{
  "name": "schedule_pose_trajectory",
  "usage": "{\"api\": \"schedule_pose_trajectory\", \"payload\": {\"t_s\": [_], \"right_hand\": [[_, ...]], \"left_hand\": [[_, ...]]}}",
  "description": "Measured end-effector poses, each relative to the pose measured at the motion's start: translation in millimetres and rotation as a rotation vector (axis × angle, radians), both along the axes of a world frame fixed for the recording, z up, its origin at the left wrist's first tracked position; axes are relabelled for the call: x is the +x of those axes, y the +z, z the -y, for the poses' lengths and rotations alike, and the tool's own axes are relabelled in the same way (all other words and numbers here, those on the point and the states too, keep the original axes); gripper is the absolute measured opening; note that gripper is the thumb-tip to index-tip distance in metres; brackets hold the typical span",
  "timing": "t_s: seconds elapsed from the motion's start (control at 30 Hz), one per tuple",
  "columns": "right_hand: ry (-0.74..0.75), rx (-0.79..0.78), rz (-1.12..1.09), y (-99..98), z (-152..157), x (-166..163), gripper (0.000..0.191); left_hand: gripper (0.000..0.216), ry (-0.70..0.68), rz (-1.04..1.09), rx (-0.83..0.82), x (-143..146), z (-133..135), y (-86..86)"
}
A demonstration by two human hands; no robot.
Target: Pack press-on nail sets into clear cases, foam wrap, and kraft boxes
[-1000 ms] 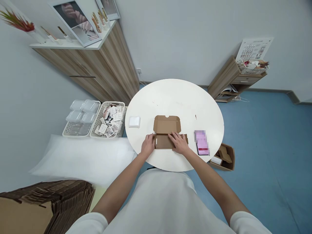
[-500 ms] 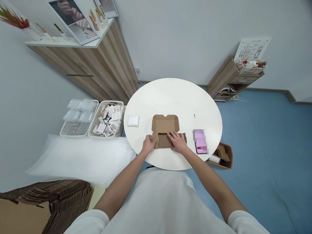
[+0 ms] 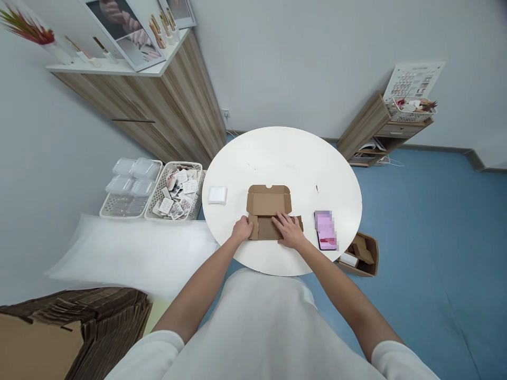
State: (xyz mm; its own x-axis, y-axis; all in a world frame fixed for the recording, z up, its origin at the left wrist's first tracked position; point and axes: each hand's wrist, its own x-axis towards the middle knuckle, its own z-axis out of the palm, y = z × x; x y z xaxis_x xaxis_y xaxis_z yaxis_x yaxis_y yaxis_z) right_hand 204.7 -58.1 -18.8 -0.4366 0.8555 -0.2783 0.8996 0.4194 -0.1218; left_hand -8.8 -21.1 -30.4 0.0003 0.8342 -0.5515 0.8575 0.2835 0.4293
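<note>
One white table [image 3: 277, 155] bore our cardboard box [image 3: 269, 203] mid-surface, our left hand [image 3: 241, 228] gripping its left end, right hand [image 3: 291, 230] splayed on its right, wooden cabinet [image 3: 190, 100] far left, blue floor [image 3: 428, 227] right.

Left arm [image 3: 203, 285] and right arm [image 3: 343, 293] stretch forward, converging. The left grip [image 3: 242, 228] is curled in a pinch; the right grip [image 3: 290, 230] lies palm down, loosely spread.

Soft, even, cool light, fairly bright. Open brown cardboard box [image 3: 269, 203] in decent focus; round white bench [image 3: 277, 155] nearly washed out. Wide-angle stretch at edges: white-topped wood-grain cabinet [image 3: 190, 95] leans. Black phone with pink screen [image 3: 326, 232] partly pixelated.
</note>
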Motion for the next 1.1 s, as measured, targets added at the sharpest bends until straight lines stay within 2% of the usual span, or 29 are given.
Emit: {"api": "schedule_pose_trajectory", "payload": {"t_s": [0.43,0.67,0.8,1.0,1.03,1.1], "right_hand": [[0.053,-0.006,0.016,1.2,0.6,3.6,0.1],[0.053,-0.007,0.056,5.1,0.0,3.8,0.101],[0.059,-0.011,0.074,5.3,1.5,-0.2,0.102],[0.044,-0.004,0.09,3.0,2.1,-4.2,0.102],[0.042,0.001,0.092,2.5,2.0,-3.9,0.102],[0.036,0.003,0.095,1.4,2.1,-2.5,0.103]], "left_hand": [[0.031,-0.152,-0.13,-0.014,6.4,-7.2,0.0],[0.032,-0.239,-0.096,-0.127,-3.9,1.1,5.5],[0.03,-0.237,-0.12,-0.165,-5.9,0.9,1.8],[0.035,-0.199,-0.142,-0.093,-6.9,5.3,0.9],[0.04,-0.2,-0.141,-0.055,-9.7,9.0,3.8],[0.05,-0.235,-0.139,0.122,-16.3,18.1,11.8]]}}
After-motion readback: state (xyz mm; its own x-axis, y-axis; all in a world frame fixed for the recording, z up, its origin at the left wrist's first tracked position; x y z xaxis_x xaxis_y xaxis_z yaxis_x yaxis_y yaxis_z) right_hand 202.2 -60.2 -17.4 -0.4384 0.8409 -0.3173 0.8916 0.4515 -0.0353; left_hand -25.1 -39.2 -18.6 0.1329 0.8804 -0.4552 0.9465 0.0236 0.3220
